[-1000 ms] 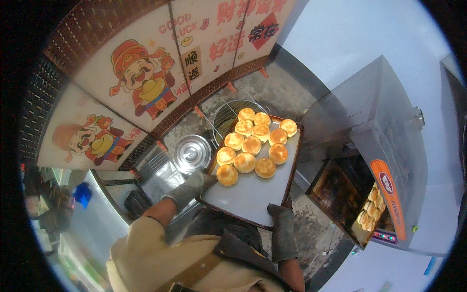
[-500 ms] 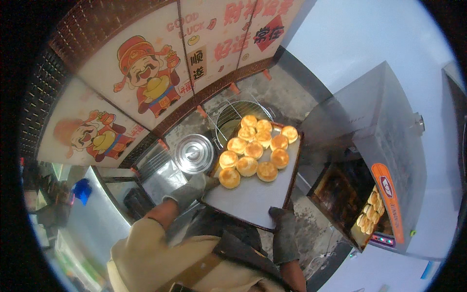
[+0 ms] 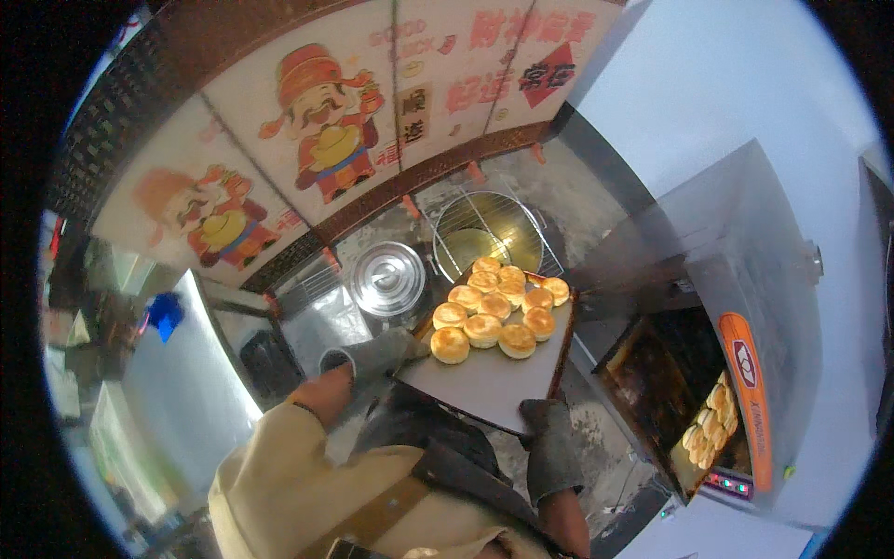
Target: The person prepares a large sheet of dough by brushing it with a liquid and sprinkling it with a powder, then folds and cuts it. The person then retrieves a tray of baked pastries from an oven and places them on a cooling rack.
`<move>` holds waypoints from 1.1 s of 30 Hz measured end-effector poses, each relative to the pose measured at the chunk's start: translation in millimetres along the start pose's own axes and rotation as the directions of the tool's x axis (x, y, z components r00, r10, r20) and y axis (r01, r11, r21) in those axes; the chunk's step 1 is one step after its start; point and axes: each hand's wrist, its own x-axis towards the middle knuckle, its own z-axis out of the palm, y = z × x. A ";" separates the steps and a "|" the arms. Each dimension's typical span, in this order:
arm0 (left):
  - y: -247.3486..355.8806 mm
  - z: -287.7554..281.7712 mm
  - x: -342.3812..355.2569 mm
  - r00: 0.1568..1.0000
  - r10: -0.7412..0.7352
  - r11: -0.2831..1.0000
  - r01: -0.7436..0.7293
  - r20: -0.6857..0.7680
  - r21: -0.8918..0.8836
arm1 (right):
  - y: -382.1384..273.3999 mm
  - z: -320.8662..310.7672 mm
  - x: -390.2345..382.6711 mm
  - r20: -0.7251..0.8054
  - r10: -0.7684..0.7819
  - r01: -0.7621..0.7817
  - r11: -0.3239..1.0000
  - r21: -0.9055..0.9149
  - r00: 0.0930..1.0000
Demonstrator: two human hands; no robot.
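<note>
My left hand (image 3: 377,361), in a thick grey glove, grips the left edge of a baking tray (image 3: 484,384). My right hand (image 3: 552,447), gloved the same way, holds the tray's near right corner. On the tray's far half sit several round, golden-brown pastries (image 3: 483,330); its near part is bare and pale. The tray is held in front of my body, its far end close to a large round pot. Both hands' fingertips are partly hidden by the tray.
Beyond the tray stands the pot (image 3: 517,252) with a wire rack (image 3: 475,207) across it. A round metal lid (image 3: 387,279) lies left of it. At right, an open steel oven (image 3: 698,233) holds more pastries (image 3: 711,427). A metal table (image 3: 182,382) stands at left.
The tray has shifted toward me and away from the pot, so more of the pot and rack shows. Both hands keep their hold. The whole view has also turned slightly.
</note>
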 end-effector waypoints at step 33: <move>349.2 366.8 -48.9 0.304 -0.667 0.337 -0.691 -0.680 -0.639 | 57.3 -218.3 488.2 0.887 -0.291 0.225 0.949 0.220 0.360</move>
